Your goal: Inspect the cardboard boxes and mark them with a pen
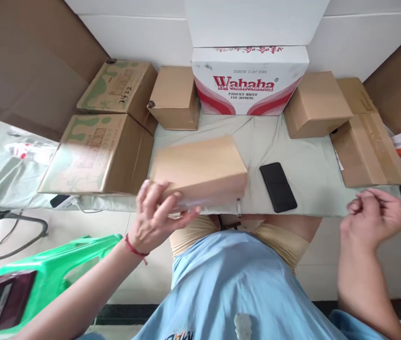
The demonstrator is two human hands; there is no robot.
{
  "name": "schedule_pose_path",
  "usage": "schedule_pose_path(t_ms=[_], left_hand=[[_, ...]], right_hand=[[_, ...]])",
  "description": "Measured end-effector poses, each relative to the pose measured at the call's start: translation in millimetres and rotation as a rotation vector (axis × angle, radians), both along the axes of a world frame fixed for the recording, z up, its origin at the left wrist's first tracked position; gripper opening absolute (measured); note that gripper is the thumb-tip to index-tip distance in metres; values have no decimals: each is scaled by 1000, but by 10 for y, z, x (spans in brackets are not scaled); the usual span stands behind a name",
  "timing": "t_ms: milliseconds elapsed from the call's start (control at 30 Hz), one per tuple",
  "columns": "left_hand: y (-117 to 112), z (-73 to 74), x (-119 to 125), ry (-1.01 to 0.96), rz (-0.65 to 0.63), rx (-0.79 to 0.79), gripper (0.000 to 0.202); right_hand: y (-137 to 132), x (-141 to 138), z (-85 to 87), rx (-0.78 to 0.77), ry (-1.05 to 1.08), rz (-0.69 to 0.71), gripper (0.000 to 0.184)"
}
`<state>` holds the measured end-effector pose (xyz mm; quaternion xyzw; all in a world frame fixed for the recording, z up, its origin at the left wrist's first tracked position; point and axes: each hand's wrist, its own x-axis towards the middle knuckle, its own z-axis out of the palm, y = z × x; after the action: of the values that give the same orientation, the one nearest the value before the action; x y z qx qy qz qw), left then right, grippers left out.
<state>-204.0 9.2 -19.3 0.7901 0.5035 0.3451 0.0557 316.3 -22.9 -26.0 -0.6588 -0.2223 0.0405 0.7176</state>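
A plain brown cardboard box (200, 167) lies at the near edge of the cloth-covered table (313, 165), blurred by motion. My left hand (154, 217) grips its near left corner, fingers curled over the front edge; a red cord circles that wrist. My right hand (373, 217) hovers off the table's near right edge with its fingers loosely curled, and nothing shows in it. A black phone (278, 186) lies flat on the cloth between the box and my right hand.
Cartons ring the table: two green-printed ones (97, 151) at left, a small brown one (175, 97), a red-and-white Wahaha carton (250, 80) at the back, two brown ones (315, 104) at right. A green plastic stool (55, 269) stands lower left.
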Motion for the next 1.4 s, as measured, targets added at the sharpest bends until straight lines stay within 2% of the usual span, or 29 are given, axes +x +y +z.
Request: schedule_pose_path(t_ms=[33, 100, 133, 167, 233, 267, 333, 367, 433, 500, 567, 700, 800, 867, 967, 1067, 1133, 1200, 1300, 1400], left_hand=[[-53, -127, 10, 63, -73, 26, 36], [-168, -332, -14, 187, -185, 155, 44], [-233, -405, -31, 190, -183, 210, 50], [-302, -458, -40, 155, -143, 245, 55], [-441, -522, -6, 4, 31, 236, 62], [-504, -542, 38, -111, 146, 172, 61], [-607, -580, 165, -352, 335, -38, 47], [-644, -598, 235, -447, 387, -147, 39], [-688, -613, 357, -579, 399, -299, 37], [-694, -569, 433, -658, 322, -335, 38], [-668, -441, 468, -721, 189, -323, 40], [-592, -55, 546, -644, -138, -186, 63], [-582, 114, 685, -619, -284, -103, 66], [-603, 112, 785, -682, -251, -141, 56], [-609, 25, 871, -901, -12, -237, 41], [-515, -11, 824, -1050, 185, -374, 64], [-412, 23, 735, -1043, 191, -518, 79], [-315, 67, 642, -1029, 182, -666, 82], [-233, 78, 569, -1116, 241, -832, 68], [-241, 16, 571, -1298, 319, -923, 56]], right_hand=[[64, -201, 34, -3, 2, 81, 17], [137, -590, 65, -45, -4, 246, 18], [151, -767, 66, -86, -13, 340, 18], [153, -926, 61, -142, -27, 445, 19], [140, -1191, 49, -284, -68, 661, 23], [132, -1298, 49, -357, -93, 762, 28], [130, -1473, 70, -469, -145, 923, 39], [136, -1545, 89, -504, -173, 986, 45], [159, -1661, 130, -547, -245, 1073, 55], [187, -1736, 148, -571, -321, 1078, 63], [211, -1760, 123, -576, -318, 1018, 66], [237, -1674, -39, -504, 69, 876, 60], [227, -1588, -156, -478, 281, 809, 56], [205, -1556, -188, -472, 319, 796, 54], [167, -1550, -172, -467, 292, 821, 54], [137, -1567, -136, -488, 206, 889, 54], [122, -1583, -129, -494, 173, 939, 55], [107, -1609, -134, -484, 163, 981, 56], [73, -1663, -123, -457, 132, 1028, 56], [22, -1710, -37, -382, 3, 1089, 55]])
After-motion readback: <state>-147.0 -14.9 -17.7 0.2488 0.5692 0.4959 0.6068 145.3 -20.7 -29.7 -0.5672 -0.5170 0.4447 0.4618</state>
